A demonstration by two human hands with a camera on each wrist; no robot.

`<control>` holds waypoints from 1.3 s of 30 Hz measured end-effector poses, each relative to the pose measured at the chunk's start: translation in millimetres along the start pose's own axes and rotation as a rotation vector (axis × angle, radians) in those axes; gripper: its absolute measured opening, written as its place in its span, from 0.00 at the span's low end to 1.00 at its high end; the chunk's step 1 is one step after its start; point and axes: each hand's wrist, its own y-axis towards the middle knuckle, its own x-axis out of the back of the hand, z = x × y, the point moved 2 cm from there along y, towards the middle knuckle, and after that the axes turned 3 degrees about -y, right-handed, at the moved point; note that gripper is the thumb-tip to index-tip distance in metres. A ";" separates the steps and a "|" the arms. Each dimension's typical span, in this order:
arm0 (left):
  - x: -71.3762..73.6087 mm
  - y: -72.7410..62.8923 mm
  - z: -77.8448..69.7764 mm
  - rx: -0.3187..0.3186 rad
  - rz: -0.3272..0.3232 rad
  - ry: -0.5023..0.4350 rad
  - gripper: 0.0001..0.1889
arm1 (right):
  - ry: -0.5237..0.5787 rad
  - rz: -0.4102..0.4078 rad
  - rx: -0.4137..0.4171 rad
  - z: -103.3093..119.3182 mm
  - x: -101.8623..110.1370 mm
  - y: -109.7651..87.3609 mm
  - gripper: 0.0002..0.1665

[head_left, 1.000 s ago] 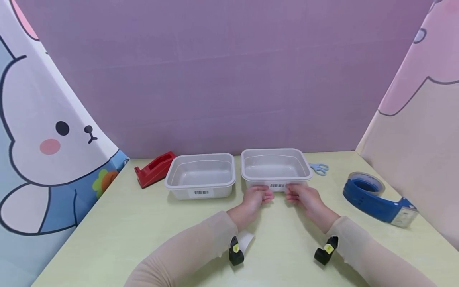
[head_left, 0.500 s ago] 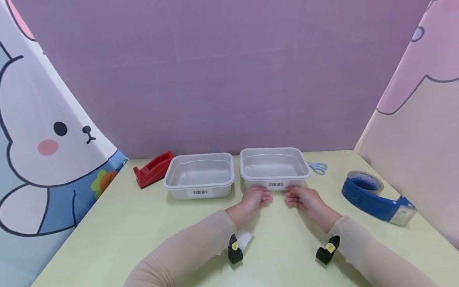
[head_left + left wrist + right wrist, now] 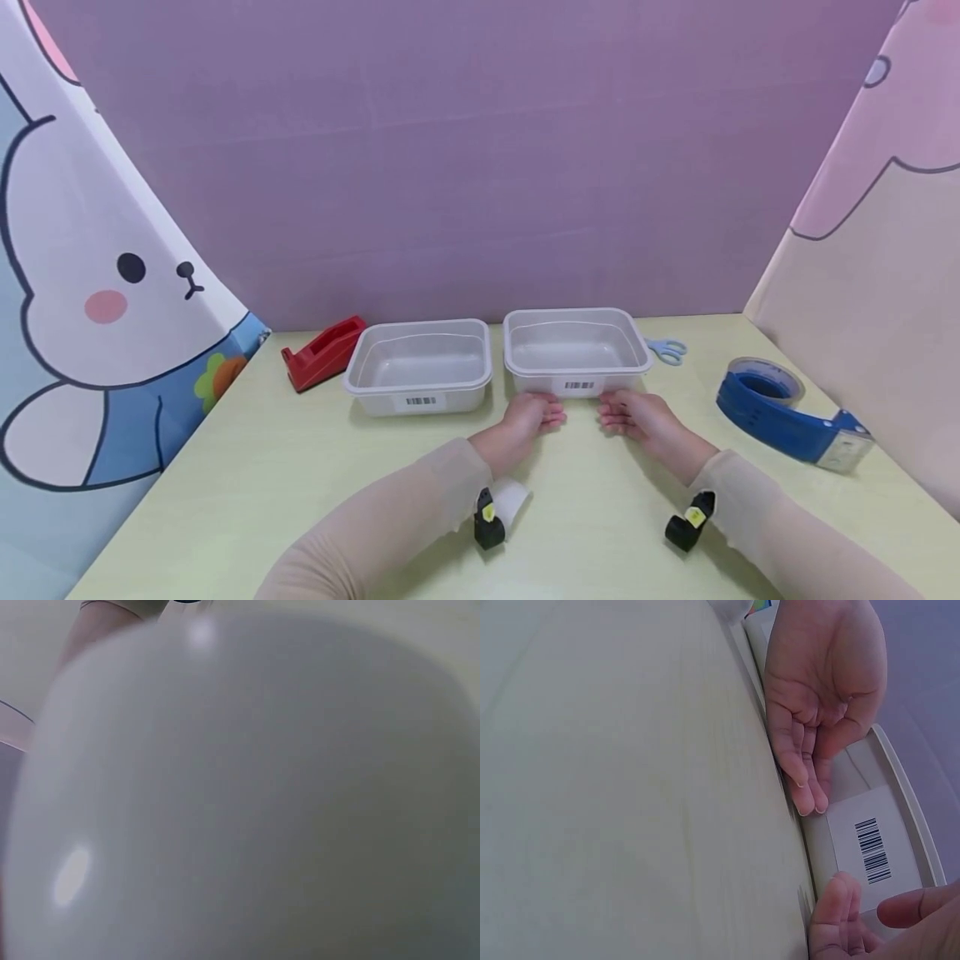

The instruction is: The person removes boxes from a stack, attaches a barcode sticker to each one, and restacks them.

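Two white plastic tubs with barcode labels stand side by side at the back of the table in the head view. My left hand (image 3: 523, 427) is at the lower front left of the right-hand tub (image 3: 579, 354), and my right hand (image 3: 651, 427) is at its front right. The barcode label (image 3: 870, 844) shows between my fingertips in the right wrist view. Both hands have loosely straight fingers with nothing gripped. Whether they touch the tub is hard to tell. A blurred white curved surface (image 3: 247, 787) fills the left wrist view.
The other tub (image 3: 418, 404) stands to the left, beside a red tape dispenser (image 3: 324, 354). Blue scissors (image 3: 667, 350) lie behind on the right. A blue tape gun (image 3: 787, 425) lies near the right edge. A white curved piece (image 3: 512, 504) sits by my left wrist.
Both hands have eased slightly down and back from the tub's label. The tubs stay nearly where they were.
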 end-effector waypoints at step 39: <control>61.7 -43.3 -40.1 -0.020 0.179 0.228 0.21 | -0.131 0.082 0.036 39.3 24.1 -25.3 0.23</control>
